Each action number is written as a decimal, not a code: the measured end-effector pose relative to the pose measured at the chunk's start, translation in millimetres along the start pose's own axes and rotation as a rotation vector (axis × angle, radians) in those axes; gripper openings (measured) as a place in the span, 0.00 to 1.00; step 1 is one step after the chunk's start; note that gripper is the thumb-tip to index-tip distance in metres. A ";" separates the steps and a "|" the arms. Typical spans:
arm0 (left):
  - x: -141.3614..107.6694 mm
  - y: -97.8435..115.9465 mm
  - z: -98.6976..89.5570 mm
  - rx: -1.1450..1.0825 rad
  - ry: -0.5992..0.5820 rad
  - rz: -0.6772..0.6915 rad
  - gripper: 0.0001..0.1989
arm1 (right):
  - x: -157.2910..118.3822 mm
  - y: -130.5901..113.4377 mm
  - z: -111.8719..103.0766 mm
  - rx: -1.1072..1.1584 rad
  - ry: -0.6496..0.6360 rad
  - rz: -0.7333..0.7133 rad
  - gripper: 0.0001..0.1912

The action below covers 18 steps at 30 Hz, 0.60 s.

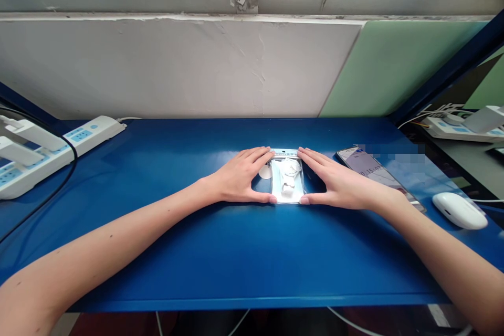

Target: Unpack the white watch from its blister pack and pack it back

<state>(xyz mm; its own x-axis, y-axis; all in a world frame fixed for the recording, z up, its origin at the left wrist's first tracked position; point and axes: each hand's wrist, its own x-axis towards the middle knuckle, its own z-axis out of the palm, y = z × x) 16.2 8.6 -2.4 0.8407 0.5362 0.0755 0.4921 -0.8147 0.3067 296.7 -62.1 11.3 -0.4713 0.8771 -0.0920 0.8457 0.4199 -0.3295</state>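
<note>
A small clear plastic packet with white items inside and a printed top strip lies flat on the blue table. On its left side is my left hand, thumb and fingers spread apart, fingertips touching the upper and lower left corners. My right hand mirrors it on the right, with fingertips at the upper right corner and the thumb at the lower right one. A round white object shows between my left hand's fingers and thumb, beside the packet.
A phone lies partly behind my right forearm, with a white mouse-shaped case further right. At the left edge stands a white power strip with plugs and a black cable. Another power strip is at the right.
</note>
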 end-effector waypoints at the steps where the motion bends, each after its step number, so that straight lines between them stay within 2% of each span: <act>1: 0.0 -0.1 0.1 -0.001 -0.002 -0.003 0.57 | 0.0 -0.4 -0.4 0.001 -0.002 0.001 0.59; 18: -0.8 0.9 -0.5 0.009 -0.018 -0.002 0.58 | 1.0 -3.3 -1.8 -0.035 -0.024 0.023 0.61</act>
<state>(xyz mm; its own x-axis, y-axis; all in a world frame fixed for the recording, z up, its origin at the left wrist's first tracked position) 15.9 7.6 -1.8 0.8434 0.5341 0.0577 0.4960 -0.8154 0.2985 293.8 -62.1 14.0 -0.4573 0.8810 -0.1213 0.8643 0.4081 -0.2940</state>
